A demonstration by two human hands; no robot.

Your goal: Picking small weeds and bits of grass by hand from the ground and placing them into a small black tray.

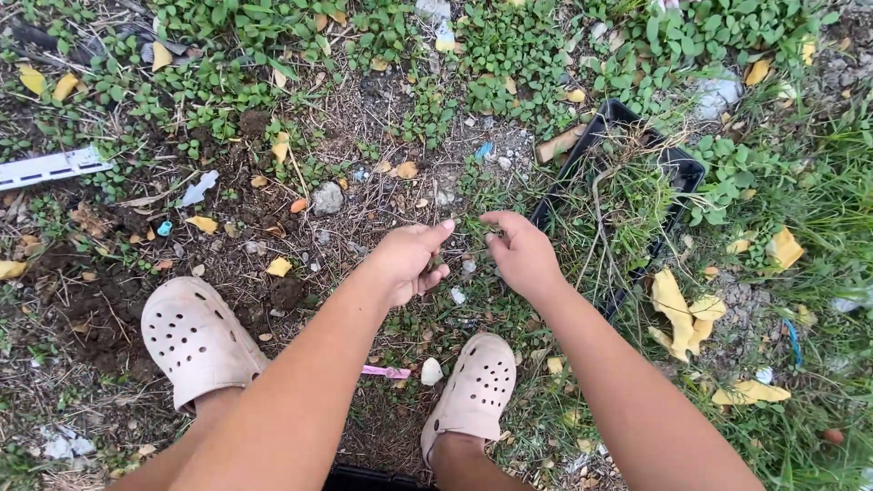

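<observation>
Pinched between thumb and fingers, the left hand (406,261) closes on a thin green weed stem (435,264), which is too small to make out clearly. Its fingers curl inward, with the thumb tip raised toward the right hand (520,253). That hand is loosely curled too, fingertips bent down near the ground; whether it grips any blade of grass cannot be told. Both hands hover close together, just apart, over a patch of sparse grass (473,195) and bare soil.

Just beside the right hand, on its outer side, lies a black tray (677,165) heaped with pulled weeds (618,205) and dry stalks, so the tray sits near the pinched stem but apart from it. Below the hands stand two pale perforated clogs (195,336), one under each forearm. A pink strip (386,371) lies between the clogs. Yellow leaves (677,309) are scattered right of the tray, and a white slotted strip (50,166) lies at the far left.
</observation>
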